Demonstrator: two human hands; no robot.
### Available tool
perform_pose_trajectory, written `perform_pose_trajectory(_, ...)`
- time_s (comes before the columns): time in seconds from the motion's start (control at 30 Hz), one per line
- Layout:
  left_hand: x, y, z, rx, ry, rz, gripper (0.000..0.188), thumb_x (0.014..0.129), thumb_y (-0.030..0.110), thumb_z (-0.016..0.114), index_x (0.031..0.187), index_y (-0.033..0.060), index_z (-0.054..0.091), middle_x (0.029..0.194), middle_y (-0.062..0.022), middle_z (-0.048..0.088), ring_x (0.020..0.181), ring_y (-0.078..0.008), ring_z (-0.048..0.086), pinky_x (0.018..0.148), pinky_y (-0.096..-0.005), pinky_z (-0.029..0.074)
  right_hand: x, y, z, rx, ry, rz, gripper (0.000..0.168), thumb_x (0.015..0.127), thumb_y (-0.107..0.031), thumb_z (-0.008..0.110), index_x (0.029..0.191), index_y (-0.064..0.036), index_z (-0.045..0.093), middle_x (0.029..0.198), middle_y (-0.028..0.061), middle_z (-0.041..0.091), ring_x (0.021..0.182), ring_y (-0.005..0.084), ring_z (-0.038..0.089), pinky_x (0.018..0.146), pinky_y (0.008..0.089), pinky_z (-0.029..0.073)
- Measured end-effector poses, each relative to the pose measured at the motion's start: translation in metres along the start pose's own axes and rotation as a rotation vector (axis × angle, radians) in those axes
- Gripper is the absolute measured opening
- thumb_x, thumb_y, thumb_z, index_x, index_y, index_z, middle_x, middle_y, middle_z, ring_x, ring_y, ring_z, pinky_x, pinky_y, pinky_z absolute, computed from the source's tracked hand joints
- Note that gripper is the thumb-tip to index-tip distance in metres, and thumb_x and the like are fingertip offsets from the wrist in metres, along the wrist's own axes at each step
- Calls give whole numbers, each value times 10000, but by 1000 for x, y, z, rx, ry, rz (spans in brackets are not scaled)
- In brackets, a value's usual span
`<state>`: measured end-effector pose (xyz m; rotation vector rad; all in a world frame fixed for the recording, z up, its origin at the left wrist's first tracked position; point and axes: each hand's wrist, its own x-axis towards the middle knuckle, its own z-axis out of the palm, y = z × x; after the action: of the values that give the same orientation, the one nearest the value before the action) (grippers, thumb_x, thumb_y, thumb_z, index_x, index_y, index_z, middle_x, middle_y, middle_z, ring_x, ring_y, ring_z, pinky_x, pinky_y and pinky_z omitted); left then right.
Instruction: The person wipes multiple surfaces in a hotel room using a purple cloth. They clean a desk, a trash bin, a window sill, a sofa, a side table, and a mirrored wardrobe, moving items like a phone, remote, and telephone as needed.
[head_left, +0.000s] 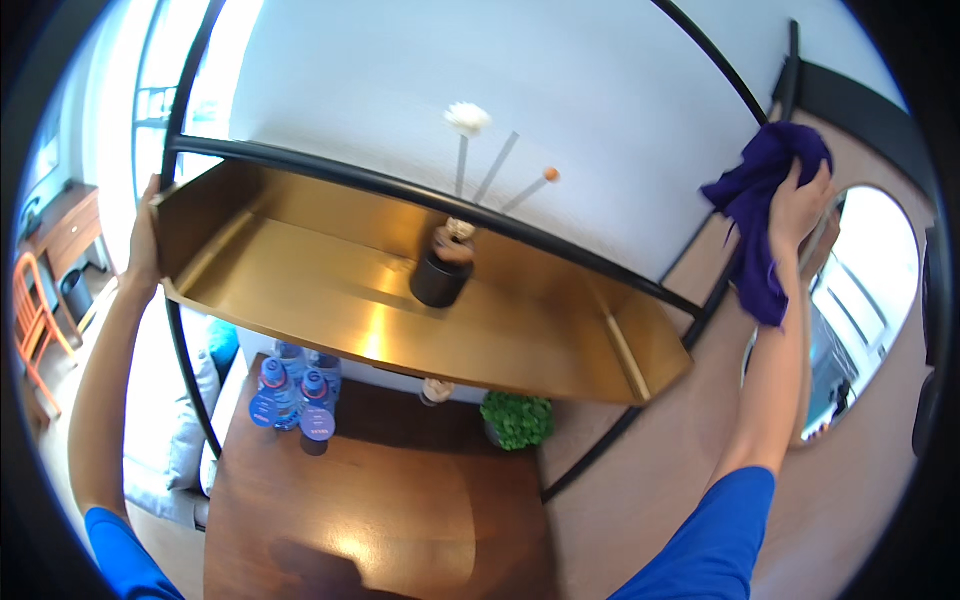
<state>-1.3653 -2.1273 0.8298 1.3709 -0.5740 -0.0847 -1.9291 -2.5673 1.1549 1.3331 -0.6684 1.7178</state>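
My right hand (804, 202) grips a dark purple cloth (761, 247) against the black metal frame (739, 82) at the right; part of the cloth hangs down over my forearm. My left hand (146, 240) rests against the left end of a brass-coloured metal shelf (337, 274), its fingers partly hidden behind the edge. The shelf hangs tilted in view between black tubes. On it stands a black reed diffuser pot (441, 279) with sticks, a white flower (467, 118) and an orange ball (552, 174).
Below is a wooden cabinet top (360, 495) with several plastic water bottles (300, 390) and a green potted plant (517, 420). An oval mirror (870, 300) hangs at the right. A sofa (161, 435), an orange chair (37, 322) and a wooden desk (71, 225) stand at the left.
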Motion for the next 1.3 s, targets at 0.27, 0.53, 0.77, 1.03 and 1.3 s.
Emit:
perform_pose_trajectory(0.27,-31,19,48,-173,317,44,534,902,559,488,857,45,626,731,9,426,708,-119,362,669,-293,302,87,-197,97,670,-408,217,548,929,-473,491,1263,-45,570,1197,192,629,1155,333,571,982,390,417)
perform_pose_trajectory(0.53,-56,43,35,-79,169,70,546,936,465,513,671,-6,587,560,-33,478,581,-132,432,568,-332,365,70,-590,43,818,-436,-440,494,923,-317,504,1264,39,532,1370,223,479,1355,327,348,1151,413,230)
perform_pose_trajectory(0.77,-135,-44,-139,-95,211,-40,375,949,365,532,1036,5,591,866,-86,635,825,-154,608,773,-292,475,-62,-615,-126,640,-979,-813,335,866,-127,493,1138,25,616,1243,209,584,1156,327,556,999,382,424)
perform_pose_trajectory(1.03,-507,-168,-355,312,463,-974,282,931,388,581,934,107,613,740,28,588,640,-61,529,549,-215,423,-162,-339,-253,692,-1016,-435,391,888,-248,516,1137,41,598,1226,233,581,1144,349,557,973,410,433)
perform_pose_trajectory(1.3,-688,-134,-370,129,406,-1429,294,917,346,615,1018,70,602,838,-48,651,707,-130,640,579,-236,525,-494,-232,-412,241,-1363,166,485,910,-370,540,1136,58,579,1210,258,578,1131,371,559,947,438,443)
